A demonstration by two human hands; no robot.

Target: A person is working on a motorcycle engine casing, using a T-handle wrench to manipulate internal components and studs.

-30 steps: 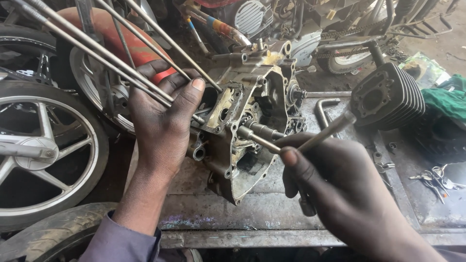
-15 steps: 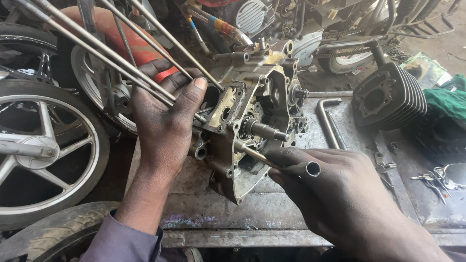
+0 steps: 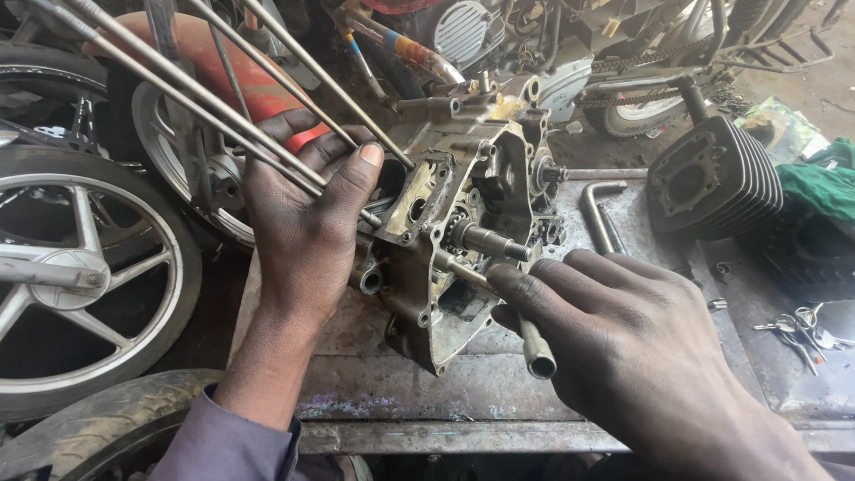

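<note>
A greasy metal engine crankcase (image 3: 463, 223) stands on edge on a worn metal workbench (image 3: 499, 401), with a shaft sticking out toward me. My left hand (image 3: 307, 223) grips its left side, thumb up against the casing and the long stud rods (image 3: 267, 98). My right hand (image 3: 623, 338) holds a tubular socket wrench (image 3: 534, 347), its far end set on a fitting in the case just below the shaft, its open end pointing at me.
A finned engine cylinder (image 3: 712, 178) and a bent L-shaped wrench (image 3: 598, 209) lie on the bench at right. Keys (image 3: 802, 325) and green cloth (image 3: 824, 191) sit far right. Motorcycle wheels (image 3: 80, 276) stand at left, a motorcycle behind.
My right hand swung the wrench from pointing up-right to pointing down toward me, then shifted its grip along the tool. The left hand stayed on the crankcase.
</note>
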